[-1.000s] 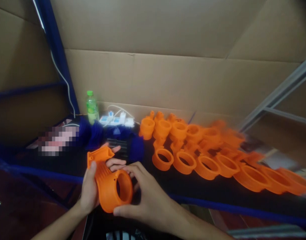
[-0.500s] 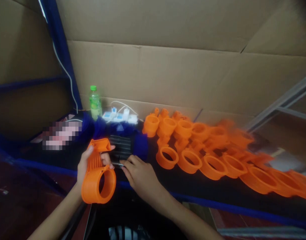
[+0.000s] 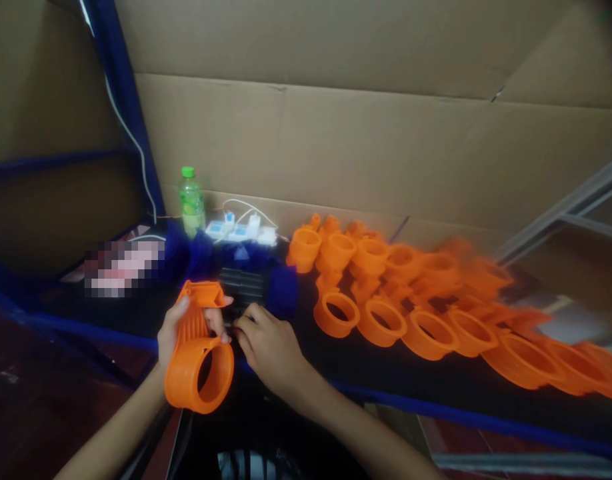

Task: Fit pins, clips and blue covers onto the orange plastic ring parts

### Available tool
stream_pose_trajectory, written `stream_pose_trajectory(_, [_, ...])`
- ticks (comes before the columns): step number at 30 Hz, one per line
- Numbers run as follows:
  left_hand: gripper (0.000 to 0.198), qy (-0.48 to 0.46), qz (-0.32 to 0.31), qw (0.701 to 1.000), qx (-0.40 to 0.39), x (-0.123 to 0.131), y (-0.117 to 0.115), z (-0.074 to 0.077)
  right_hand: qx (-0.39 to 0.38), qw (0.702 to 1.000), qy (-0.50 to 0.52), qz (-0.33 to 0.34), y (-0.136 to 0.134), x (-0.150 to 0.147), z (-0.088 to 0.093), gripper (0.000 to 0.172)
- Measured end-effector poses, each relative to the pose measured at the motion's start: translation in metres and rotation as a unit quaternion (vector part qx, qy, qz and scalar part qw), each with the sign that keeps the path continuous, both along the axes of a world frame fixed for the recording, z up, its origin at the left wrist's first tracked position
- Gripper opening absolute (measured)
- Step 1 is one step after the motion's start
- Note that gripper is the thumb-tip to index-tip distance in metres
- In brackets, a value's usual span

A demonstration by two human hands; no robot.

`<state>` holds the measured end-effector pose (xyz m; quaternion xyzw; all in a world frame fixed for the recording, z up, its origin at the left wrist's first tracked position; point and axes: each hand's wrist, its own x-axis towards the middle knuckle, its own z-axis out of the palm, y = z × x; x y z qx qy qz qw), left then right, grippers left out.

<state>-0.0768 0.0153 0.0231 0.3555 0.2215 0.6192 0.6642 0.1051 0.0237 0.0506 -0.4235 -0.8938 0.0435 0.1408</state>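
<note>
My left hand (image 3: 170, 330) is wrapped round the ribbed grip of an orange plastic part (image 3: 179, 383), which has a wide open ring at its lower end and a channel-like piece on top. Close to the part's right side, my right hand (image 3: 271, 343) is closed in a pinch. A thin, small thing seems to be at its fingertips, too hidden to name. Just beyond the fingers lie several black bars (image 3: 243, 283) side by side, with dark blue cloth (image 3: 283, 293) at their right.
Several more orange ringed parts (image 3: 381, 323) stand in two rows along the right of the black tabletop (image 3: 331, 363). At the back are a green-capped bottle (image 3: 192, 207) and a white power strip (image 3: 241, 233) with cables. A cardboard wall (image 3: 336, 147) rises behind.
My right hand has shifted slightly left, closer to the orange part, and the thin light thing at its fingertips is now mostly hidden. The left hand keeps its hold, slightly lower in view.
</note>
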Motion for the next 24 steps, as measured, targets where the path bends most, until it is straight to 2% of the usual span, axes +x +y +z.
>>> stream_pose_trajectory(6, [0.054, 0.005, 0.004, 1.000, 0.001, -0.0008, 0.0004, -0.0005, -0.014, 0.999, 0.041, -0.018, 0.0022, 0.0020, -0.0003, 0.018])
stream_pose_trajectory(14, [0.055, 0.005, 0.014, 1.000, 0.008, -0.0004, 0.0011, -0.0008, -0.029, 0.998, 0.059, -0.007, 0.0067, 0.0094, -0.0032, 0.017])
stream_pose_trajectory(24, [0.055, 0.013, 0.020, 1.000, 0.011, 0.0014, -0.0003, 0.0012, -0.073, 0.993, 0.094, -0.019, 0.0079, 0.0052, 0.0048, 0.010])
